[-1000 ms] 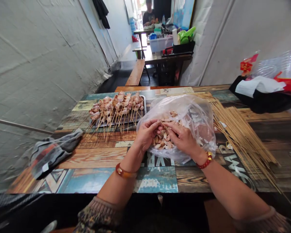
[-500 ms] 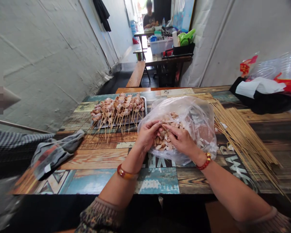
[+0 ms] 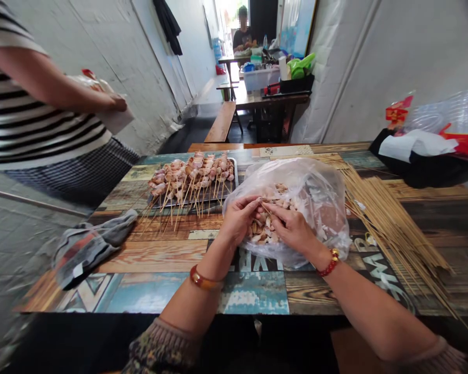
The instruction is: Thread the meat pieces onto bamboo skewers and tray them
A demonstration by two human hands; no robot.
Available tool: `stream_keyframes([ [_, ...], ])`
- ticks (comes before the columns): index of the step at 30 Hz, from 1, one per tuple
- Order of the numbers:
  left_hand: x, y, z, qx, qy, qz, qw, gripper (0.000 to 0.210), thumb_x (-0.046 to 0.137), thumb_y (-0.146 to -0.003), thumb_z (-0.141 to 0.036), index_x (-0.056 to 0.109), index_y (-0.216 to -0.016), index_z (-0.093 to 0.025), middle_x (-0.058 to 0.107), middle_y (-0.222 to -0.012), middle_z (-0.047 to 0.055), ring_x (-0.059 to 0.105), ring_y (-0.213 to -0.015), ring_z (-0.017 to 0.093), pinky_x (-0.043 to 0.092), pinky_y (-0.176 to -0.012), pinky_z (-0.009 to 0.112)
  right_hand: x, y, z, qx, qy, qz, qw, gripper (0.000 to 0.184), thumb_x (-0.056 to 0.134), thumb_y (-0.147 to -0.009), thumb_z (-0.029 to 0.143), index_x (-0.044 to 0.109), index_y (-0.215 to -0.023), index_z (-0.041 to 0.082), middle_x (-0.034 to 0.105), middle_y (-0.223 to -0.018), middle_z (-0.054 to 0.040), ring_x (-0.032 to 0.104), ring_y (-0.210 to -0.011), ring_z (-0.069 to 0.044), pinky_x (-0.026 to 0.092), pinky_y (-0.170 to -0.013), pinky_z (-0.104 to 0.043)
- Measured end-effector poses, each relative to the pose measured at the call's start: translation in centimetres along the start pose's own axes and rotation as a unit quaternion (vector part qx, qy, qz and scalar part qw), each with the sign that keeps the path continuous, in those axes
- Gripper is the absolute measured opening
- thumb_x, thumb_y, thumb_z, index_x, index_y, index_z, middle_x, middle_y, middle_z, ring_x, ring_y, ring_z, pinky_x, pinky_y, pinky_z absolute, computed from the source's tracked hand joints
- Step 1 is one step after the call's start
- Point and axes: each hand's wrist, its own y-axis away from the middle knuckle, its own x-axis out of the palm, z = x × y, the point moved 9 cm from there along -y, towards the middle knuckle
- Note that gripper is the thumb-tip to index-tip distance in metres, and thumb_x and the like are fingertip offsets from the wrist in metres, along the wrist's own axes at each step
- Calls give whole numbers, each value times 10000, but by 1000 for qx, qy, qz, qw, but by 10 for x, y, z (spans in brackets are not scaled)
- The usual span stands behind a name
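Note:
Over an open clear plastic bag (image 3: 327, 202), my two hands meet at the fingertips. My left hand (image 3: 237, 217) is closed in a pinch on a small piece of raw meat, mostly covered by the fingers. Between the thumb and fingers of my right hand (image 3: 294, 227) is a thin bamboo skewer, its tip at the left fingertips. Loose pale meat pieces (image 3: 264, 234) lie in the bag below both hands. To the left, loaded meat skewers (image 3: 198, 169) are piled on a metal tray (image 3: 236, 176), sticks toward me.
Bare bamboo skewers (image 3: 398, 234) lie spread on the right of the table. A grey cloth (image 3: 89, 246) is at the left edge, a black bag (image 3: 417, 169) at the back right. A person in a striped top (image 3: 42, 114) stands left; another sits far back.
The person in the striped top has come into view at the left, carrying something. My hands stay nearly in place, still pinched together over the bag. The view has shifted slightly.

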Motion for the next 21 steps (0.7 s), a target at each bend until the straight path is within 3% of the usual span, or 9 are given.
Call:
stream_keyframes([
  [8, -2, 4, 3, 15, -12, -11, 1000, 301, 834, -619, -308, 724, -832, -126, 661, -625, 4, 578, -529, 71, 462, -530, 183, 5, 8, -2, -10, 18, 15, 1000, 438, 435, -895, 176, 615, -1293, 149, 664, -1244, -89, 655, -1116, -213, 521, -982, -359],
  [13, -3, 6, 8, 26, -38, -8, 999, 350, 825, -603, -395, 732, -837, -152, 660, -644, 7, 569, -530, 90, 475, -559, 242, 9, 17, -18, -10, 45, 8, 999, 421, 464, -897, 259, 636, -1274, 186, 701, -1175, -87, 709, -989, -253, 580, -869, -384],
  [21, -5, 5, 17, 29, -55, -9, 998, 445, 820, -586, -464, 737, -866, -128, 668, -680, 31, 579, -560, 104, 491, -610, 273, 13, 25, -35, -22, 70, 2, 997, 409, 485, -903, 327, 638, -1270, 227, 715, -1151, -83, 709, -977, -280, 591, -821, -400],
])
